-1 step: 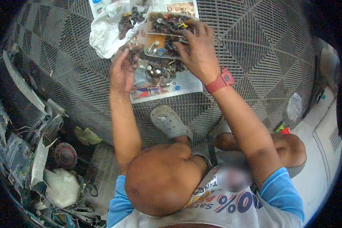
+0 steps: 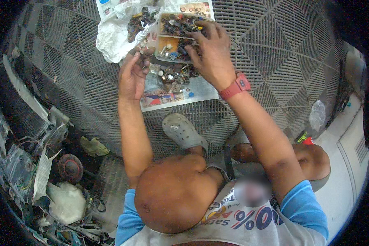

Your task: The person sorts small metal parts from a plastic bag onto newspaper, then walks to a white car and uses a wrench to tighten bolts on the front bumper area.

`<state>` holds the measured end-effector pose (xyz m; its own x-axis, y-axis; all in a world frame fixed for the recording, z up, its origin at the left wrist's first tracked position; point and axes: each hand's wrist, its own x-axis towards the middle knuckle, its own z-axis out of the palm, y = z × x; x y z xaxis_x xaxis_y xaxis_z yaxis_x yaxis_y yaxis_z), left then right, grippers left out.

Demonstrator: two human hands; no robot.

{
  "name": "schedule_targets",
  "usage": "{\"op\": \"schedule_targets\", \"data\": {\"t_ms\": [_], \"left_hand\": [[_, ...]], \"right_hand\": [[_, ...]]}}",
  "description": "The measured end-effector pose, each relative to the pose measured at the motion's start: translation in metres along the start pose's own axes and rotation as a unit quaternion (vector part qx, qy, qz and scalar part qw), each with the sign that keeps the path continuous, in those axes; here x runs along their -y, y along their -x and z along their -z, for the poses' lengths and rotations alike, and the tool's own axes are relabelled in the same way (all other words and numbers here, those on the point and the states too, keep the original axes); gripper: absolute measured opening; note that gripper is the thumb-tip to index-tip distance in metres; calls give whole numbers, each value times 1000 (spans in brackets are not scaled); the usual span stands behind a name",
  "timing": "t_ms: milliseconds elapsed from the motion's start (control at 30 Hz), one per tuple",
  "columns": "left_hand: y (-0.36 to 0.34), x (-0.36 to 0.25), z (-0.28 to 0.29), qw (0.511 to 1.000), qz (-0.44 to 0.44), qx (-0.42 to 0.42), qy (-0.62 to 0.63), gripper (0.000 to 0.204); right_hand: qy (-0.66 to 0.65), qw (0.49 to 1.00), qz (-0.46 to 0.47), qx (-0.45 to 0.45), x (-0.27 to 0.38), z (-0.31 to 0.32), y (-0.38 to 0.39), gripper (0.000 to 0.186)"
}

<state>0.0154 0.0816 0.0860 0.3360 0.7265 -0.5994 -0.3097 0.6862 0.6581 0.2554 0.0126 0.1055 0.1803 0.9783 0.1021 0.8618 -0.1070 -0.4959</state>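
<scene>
A clear plastic box (image 2: 157,51) with compartments holds many small dark clips and fasteners. Over its right side is my right hand (image 2: 213,53), fingers bent and apart, their tips among the dark pieces, with a red watch on the wrist. To the left of the box, my left hand (image 2: 132,76) is raised with curled fingers; its fingertips come together near a small piece too tiny to name. Below the box, a loose pile of small metal and dark fasteners (image 2: 172,77) lies on a newspaper sheet (image 2: 162,105).
A crumpled white plastic bag (image 2: 110,43) lies at the upper left, beside another heap of dark clips (image 2: 138,24). Dark ridged matting (image 2: 274,53) covers the floor. Vehicle parts and wires (image 2: 24,160) crowd the left. A clear plastic wrapper (image 2: 317,115) lies at the right.
My right hand has shifted slightly left and down over the box. My left hand has stayed in place.
</scene>
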Motion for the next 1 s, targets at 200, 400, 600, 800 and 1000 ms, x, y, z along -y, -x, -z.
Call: {"op": "schedule_targets", "data": {"t_ms": [200, 400, 600, 800, 1000], "left_hand": [[0, 0, -2, 1000, 6, 8, 4, 24], [2, -2, -3, 1000, 0, 13, 4, 25], [0, -1, 4, 1000, -3, 4, 2, 25], [0, -2, 8, 1000, -6, 17, 6, 24], [-1, 0, 7, 1000, -4, 14, 3, 24]], "right_hand": [[33, 996, 67, 57, 12, -27, -6, 45], [69, 993, 52, 74, 13, -34, -13, 49], [62, 995, 33, 71, -1, -25, -9, 55], [-93, 995, 16, -27, -34, -8, -8, 42], [-92, 991, -71, -73, -59, -5, -4, 32]]}}
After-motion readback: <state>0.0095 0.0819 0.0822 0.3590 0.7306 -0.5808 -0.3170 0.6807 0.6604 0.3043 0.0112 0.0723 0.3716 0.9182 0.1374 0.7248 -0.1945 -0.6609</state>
